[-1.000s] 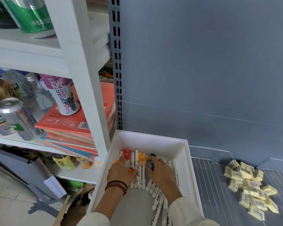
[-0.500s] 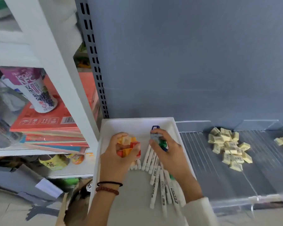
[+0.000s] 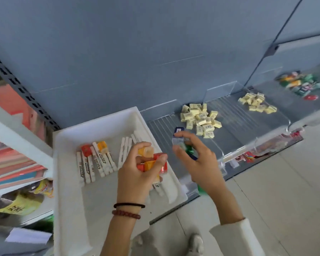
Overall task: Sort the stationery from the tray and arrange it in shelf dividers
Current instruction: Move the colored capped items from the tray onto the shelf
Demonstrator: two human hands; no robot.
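A white tray (image 3: 70, 182) sits at the shelf's left end and holds several white pens (image 3: 94, 163), some with orange or red caps. Above the tray's right side my left hand (image 3: 137, 172) grips a bundle of orange- and red-capped pens (image 3: 151, 163). Over the shelf just right of the tray, my right hand (image 3: 198, 159) grips a few pens with blue and green caps (image 3: 178, 137). Clear dividers (image 3: 220, 89) split the grey shelf (image 3: 235, 126) into sections.
Two piles of yellow erasers (image 3: 199, 119) (image 3: 257, 102) lie in separate shelf sections. A pile of mixed coloured stationery (image 3: 301, 85) lies at the far right. A white rack (image 3: 20, 145) with books and drinks stands on the left. Pale floor lies below.
Both hands lifted out of the tray with pens. The right hand moved right over the shelf. The view swung right, revealing more shelf sections.
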